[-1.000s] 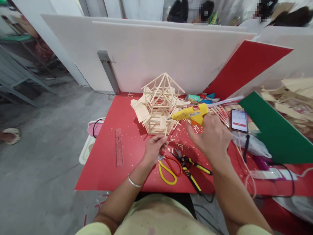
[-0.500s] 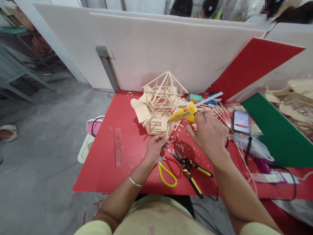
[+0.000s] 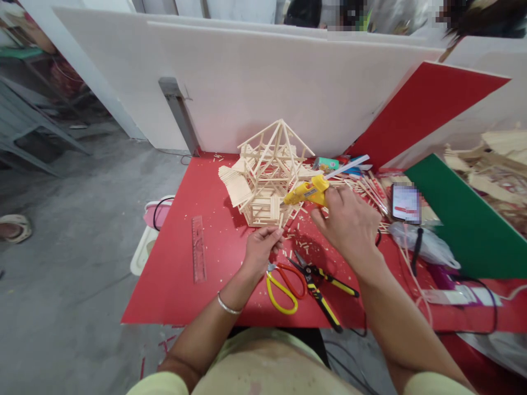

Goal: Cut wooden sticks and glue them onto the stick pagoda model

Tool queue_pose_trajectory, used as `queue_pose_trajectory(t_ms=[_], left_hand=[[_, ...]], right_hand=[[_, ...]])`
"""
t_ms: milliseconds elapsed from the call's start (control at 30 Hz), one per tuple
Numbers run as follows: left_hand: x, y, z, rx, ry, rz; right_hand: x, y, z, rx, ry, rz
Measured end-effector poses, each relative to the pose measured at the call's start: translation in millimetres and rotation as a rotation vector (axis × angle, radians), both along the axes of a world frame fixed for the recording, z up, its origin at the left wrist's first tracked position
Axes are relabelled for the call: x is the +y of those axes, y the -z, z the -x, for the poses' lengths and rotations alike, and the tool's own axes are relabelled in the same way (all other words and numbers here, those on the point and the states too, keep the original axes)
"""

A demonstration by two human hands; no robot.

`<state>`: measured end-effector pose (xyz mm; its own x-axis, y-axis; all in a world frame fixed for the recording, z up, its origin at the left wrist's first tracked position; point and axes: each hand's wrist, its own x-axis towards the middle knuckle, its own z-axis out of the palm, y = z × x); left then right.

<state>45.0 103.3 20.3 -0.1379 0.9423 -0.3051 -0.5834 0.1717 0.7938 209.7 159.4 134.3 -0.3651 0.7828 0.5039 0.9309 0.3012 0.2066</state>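
Observation:
A small house of pale wooden sticks stands on the red board. My right hand is closed round a yellow glue gun, whose nozzle points left at the model's lower right side. My left hand hovers just in front of the model with fingers pinched on a short stick piece that is too small to see well. A silver bangle is on that wrist.
Red-and-yellow scissors and black-yellow cutters lie near my left hand. A clear ruler lies to the left. A phone, loose sticks, a green sheet and cables fill the right. White panels stand behind, with people beyond them.
My right hand has turned the glue gun and brought it lower and closer to the model. My left hand has stayed pinched in about the same place.

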Motion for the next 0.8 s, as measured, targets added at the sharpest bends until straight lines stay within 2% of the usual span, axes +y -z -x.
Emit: queue_pose_trajectory(t_ms=[800], left_hand=[[2.2,3.7,1.1,-0.008,-0.012,-0.002]], right_hand=[[6.7,1.8,3.6,-0.003,0.016,-0.036]])
